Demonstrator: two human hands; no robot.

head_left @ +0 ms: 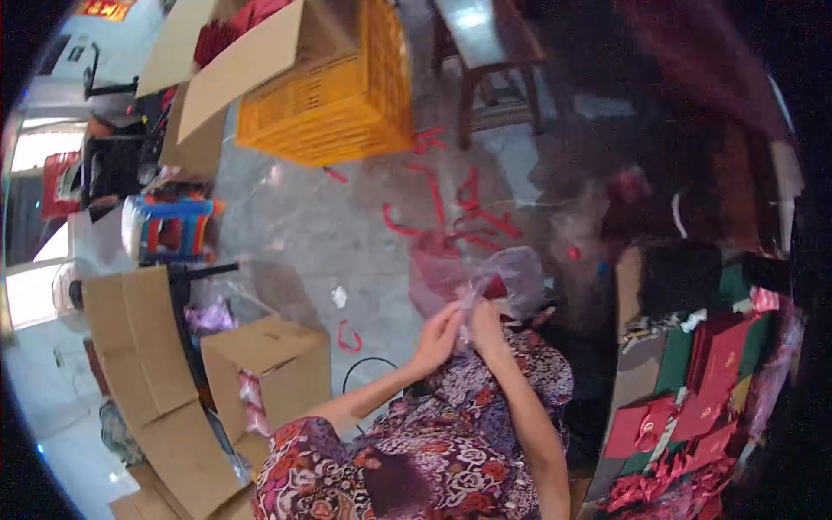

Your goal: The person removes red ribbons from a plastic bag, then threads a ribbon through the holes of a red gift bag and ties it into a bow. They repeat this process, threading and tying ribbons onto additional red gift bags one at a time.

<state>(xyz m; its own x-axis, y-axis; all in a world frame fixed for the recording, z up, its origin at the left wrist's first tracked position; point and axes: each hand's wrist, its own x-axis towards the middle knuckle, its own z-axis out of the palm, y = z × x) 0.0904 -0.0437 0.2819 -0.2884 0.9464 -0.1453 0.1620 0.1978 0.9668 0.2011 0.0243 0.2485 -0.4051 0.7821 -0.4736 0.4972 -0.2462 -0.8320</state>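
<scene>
In front of my lap, a thin clear plastic bag [521,276] is gathered between my two hands. My left hand [440,336] has its fingers pinched on the bag's bunched edge. Close beside it, my right hand [487,326] is closed on the same plastic, its fingertips partly hidden. Through or behind the film shows something red; its kind cannot be made out. A pinkish-red sheet or bag [426,276] lies just beyond my left fingers. My patterned clothing [468,390] is below both hands.
A yellow plastic crate [303,126] stands ahead, with a wooden bench [485,52] to its right. Red strips [436,195] are scattered on the floor. Cardboard boxes [269,360] stand at left, near a blue stool [173,227]. Red packets [706,381] fill a box at right.
</scene>
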